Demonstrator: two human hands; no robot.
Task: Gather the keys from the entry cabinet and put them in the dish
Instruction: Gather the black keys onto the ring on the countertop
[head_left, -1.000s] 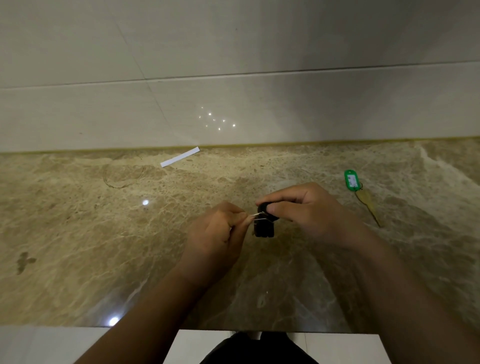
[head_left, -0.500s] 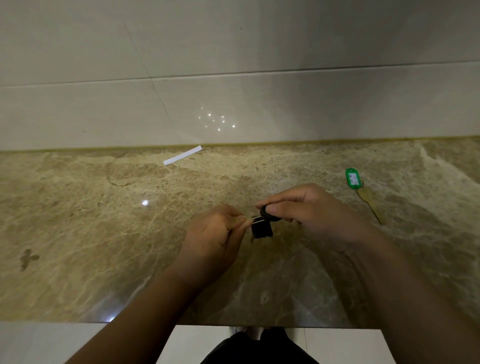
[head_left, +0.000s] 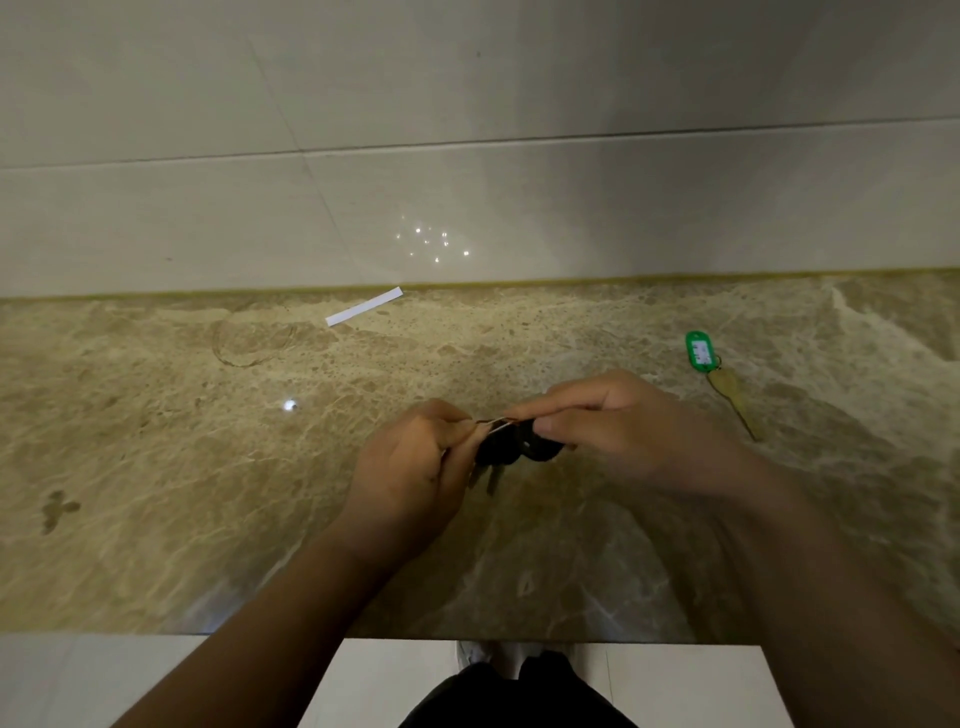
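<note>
Over the middle of the marble cabinet top (head_left: 156, 467) both my hands hold a bunch of black-headed keys (head_left: 511, 447) on a thin metal ring. My left hand (head_left: 415, 467) pinches the ring between thumb and finger. My right hand (head_left: 618, 431) grips the black key heads from the right, fingers curled over them. The key blades hang down between my hands. A brass key with a green tag (head_left: 701, 353) lies flat on the marble to the right, apart from both hands. No dish is in view.
A white paper strip (head_left: 363, 306) lies near the back edge, by the tiled wall (head_left: 467, 156). A faint ring mark (head_left: 254, 340) shows on the marble at back left. The cabinet's front edge runs below my forearms.
The key bunch has turned between my hands, and its blades now hang lower. Both hands stay at the same spot over the marble, still holding it.
</note>
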